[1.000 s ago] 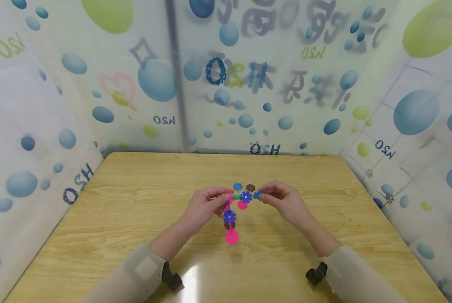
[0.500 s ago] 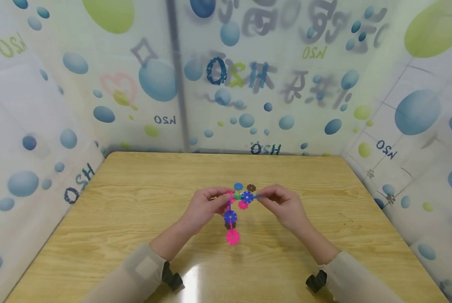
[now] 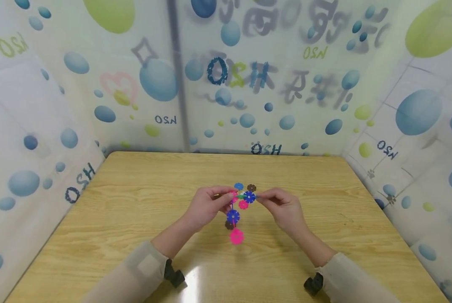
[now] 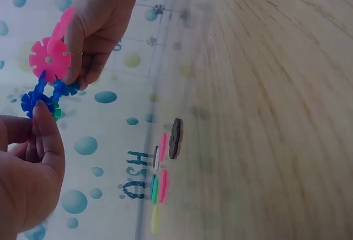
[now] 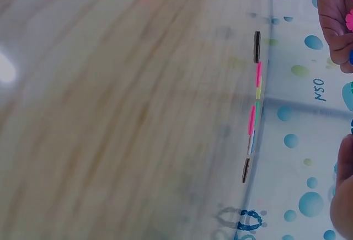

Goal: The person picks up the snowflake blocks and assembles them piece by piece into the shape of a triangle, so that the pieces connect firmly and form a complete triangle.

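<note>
Both hands hold a chain of slotted plastic snowflake discs above the table, in the head view. My left hand [image 3: 212,205] pinches its pink end beside a green disc [image 3: 241,196]. A dark blue disc [image 3: 249,197] follows on the right. Toward me, the chain runs through another blue disc [image 3: 233,216] to a bright pink disc [image 3: 236,236]. My right hand [image 3: 284,206] pinches a blue disc, mostly hidden by the fingertips, against the dark blue disc's right edge. In the left wrist view, a pink disc [image 4: 49,59] stands between the hands.
Loose discs lie on the wooden table [image 3: 135,189]: a light blue disc [image 3: 239,186], a brown disc [image 3: 251,187], a pink disc [image 3: 243,204] and a nearer brown disc [image 3: 230,225]. A patterned curtain [image 3: 135,126] surrounds the table's back and sides.
The blue disc in my right hand has turned edge-on and come up against the dark blue disc. My left hand and the chain have shifted slightly right.
</note>
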Motion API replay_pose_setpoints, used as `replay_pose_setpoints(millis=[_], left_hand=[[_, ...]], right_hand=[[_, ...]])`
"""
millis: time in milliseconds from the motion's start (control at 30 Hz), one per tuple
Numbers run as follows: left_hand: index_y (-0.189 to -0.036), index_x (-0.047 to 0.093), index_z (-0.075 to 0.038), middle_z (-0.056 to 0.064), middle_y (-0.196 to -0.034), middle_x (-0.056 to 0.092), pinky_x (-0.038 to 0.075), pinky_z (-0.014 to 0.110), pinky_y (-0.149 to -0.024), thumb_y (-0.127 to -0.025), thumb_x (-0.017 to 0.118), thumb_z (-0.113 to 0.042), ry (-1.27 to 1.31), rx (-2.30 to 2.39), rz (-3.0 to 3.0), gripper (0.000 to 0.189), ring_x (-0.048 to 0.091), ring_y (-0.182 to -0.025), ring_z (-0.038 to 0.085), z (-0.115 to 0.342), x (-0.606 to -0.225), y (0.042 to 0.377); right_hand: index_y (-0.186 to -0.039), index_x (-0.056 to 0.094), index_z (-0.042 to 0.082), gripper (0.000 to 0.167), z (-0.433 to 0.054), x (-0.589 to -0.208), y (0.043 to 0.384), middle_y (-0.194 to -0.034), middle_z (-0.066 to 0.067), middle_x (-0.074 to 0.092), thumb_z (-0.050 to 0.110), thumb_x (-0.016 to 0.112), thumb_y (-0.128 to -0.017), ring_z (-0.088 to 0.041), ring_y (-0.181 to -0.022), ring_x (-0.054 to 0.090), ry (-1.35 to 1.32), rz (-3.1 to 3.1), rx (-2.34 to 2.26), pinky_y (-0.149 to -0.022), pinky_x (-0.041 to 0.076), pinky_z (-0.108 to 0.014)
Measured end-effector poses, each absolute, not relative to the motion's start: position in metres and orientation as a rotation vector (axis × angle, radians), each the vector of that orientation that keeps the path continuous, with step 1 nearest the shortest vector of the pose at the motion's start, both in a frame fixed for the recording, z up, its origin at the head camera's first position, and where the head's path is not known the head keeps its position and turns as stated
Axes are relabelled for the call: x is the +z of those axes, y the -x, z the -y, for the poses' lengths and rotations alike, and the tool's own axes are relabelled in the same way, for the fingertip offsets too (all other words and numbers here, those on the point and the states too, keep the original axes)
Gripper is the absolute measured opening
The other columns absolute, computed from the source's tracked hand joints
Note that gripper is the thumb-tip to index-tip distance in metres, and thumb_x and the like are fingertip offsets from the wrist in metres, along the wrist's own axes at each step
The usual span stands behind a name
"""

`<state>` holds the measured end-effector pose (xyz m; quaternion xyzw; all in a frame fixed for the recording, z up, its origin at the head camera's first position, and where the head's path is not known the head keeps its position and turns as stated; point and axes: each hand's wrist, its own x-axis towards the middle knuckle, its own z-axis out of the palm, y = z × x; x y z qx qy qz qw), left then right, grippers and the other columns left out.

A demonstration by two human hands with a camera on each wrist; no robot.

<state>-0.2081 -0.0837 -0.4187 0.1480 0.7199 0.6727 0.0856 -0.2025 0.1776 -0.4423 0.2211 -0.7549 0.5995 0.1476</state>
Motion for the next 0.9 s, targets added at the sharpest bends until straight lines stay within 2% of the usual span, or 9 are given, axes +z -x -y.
replay_pose_setpoints(millis=[100, 200, 333, 433, 533, 633, 700, 833, 900], left_hand=[[-0.130, 0.077, 0.000, 0.013, -0.098, 0.075, 0.066, 0.026, -0.078, -0.111, 0.067, -0.016, -0.455, 1.967, -2.171, 0.027, 0.070, -0.081, 0.015, 0.0840, -0.4181, 0.2079], [-0.131, 0.077, -0.004, 0.011, -0.105, 0.073, 0.065, 0.029, -0.079, -0.112, 0.065, -0.018, -0.442, 1.929, -2.196, 0.027, 0.068, -0.085, 0.018, 0.0836, -0.4187, 0.2073], [-0.133, 0.077, -0.010, 0.008, -0.114, 0.074, 0.064, 0.035, -0.086, -0.113, 0.063, -0.023, -0.423, 1.899, -2.212, 0.028, 0.067, -0.095, 0.021, 0.0830, -0.4214, 0.2080], [-0.139, 0.074, -0.015, 0.006, -0.125, 0.074, 0.061, 0.035, -0.091, -0.112, 0.067, -0.029, -0.440, 1.872, -2.223, 0.032, 0.067, -0.107, 0.020, 0.0832, -0.4237, 0.2096], [-0.147, 0.069, -0.019, 0.006, -0.132, 0.073, 0.061, 0.032, -0.088, -0.107, 0.074, -0.032, -0.498, 1.848, -2.214, 0.042, 0.072, -0.112, 0.024, 0.0822, -0.4266, 0.2120], [-0.151, 0.064, -0.021, 0.010, -0.132, 0.073, 0.063, 0.028, -0.081, -0.102, 0.081, -0.027, -0.546, 1.846, -2.180, 0.052, 0.076, -0.106, 0.028, 0.0790, -0.4278, 0.2136], [-0.151, 0.064, -0.020, 0.012, -0.133, 0.073, 0.061, 0.023, -0.074, -0.101, 0.083, -0.023, -0.563, 1.844, -2.186, 0.053, 0.076, -0.094, 0.026, 0.0767, -0.4273, 0.2134], [-0.142, 0.069, -0.017, 0.008, -0.134, 0.074, 0.055, 0.020, -0.065, -0.100, 0.083, -0.022, -0.548, 1.812, -2.264, 0.045, 0.067, -0.079, 0.014, 0.0742, -0.4252, 0.2119], [-0.138, 0.071, -0.017, 0.008, -0.130, 0.076, 0.055, 0.021, -0.066, -0.100, 0.083, -0.023, -0.528, 1.799, -2.290, 0.040, 0.066, -0.080, 0.013, 0.0747, -0.4244, 0.2111]], right_hand=[[-0.108, 0.081, 0.000, 0.011, -0.1752, -0.4417, 0.2020, -0.105, -0.020, 0.080, -0.005, 0.076, -0.099, 0.001, -0.096, 0.075, -0.613, 2.194, 1.683, -0.086, 0.065, -0.021], [-0.111, 0.082, 0.004, 0.013, -0.1734, -0.4391, 0.2013, -0.106, -0.015, 0.080, -0.002, 0.076, -0.101, 0.003, -0.097, 0.072, -0.588, 2.241, 1.638, -0.089, 0.065, -0.022], [-0.113, 0.081, 0.007, 0.014, -0.1726, -0.4362, 0.2012, -0.108, -0.013, 0.079, 0.001, 0.075, -0.102, 0.004, -0.098, 0.071, -0.568, 2.276, 1.611, -0.090, 0.065, -0.023], [-0.113, 0.081, 0.007, 0.012, -0.1725, -0.4353, 0.2015, -0.108, -0.012, 0.079, 0.004, 0.076, -0.103, 0.001, -0.097, 0.072, -0.559, 2.279, 1.616, -0.088, 0.064, -0.021], [-0.113, 0.080, 0.007, 0.012, -0.1721, -0.4348, 0.2021, -0.107, -0.012, 0.079, 0.004, 0.077, -0.102, 0.000, -0.097, 0.073, -0.551, 2.265, 1.638, -0.087, 0.063, -0.018], [-0.113, 0.080, 0.005, 0.013, -0.1707, -0.4349, 0.2031, -0.107, -0.013, 0.077, 0.001, 0.077, -0.101, 0.000, -0.097, 0.073, -0.592, 2.237, 1.649, -0.087, 0.063, -0.018], [-0.113, 0.081, 0.005, 0.014, -0.1691, -0.4350, 0.2031, -0.108, -0.012, 0.077, 0.000, 0.076, -0.101, 0.000, -0.098, 0.072, -0.631, 2.240, 1.635, -0.087, 0.063, -0.018], [-0.115, 0.084, 0.010, 0.016, -0.1670, -0.4344, 0.2030, -0.110, -0.008, 0.078, 0.004, 0.077, -0.102, -0.002, -0.102, 0.070, -0.660, 2.304, 1.580, -0.089, 0.063, -0.018], [-0.119, 0.084, 0.011, 0.018, -0.1680, -0.4337, 0.2034, -0.114, -0.008, 0.079, 0.006, 0.076, -0.103, -0.003, -0.104, 0.070, -0.662, 2.355, 1.573, -0.091, 0.063, -0.019]])
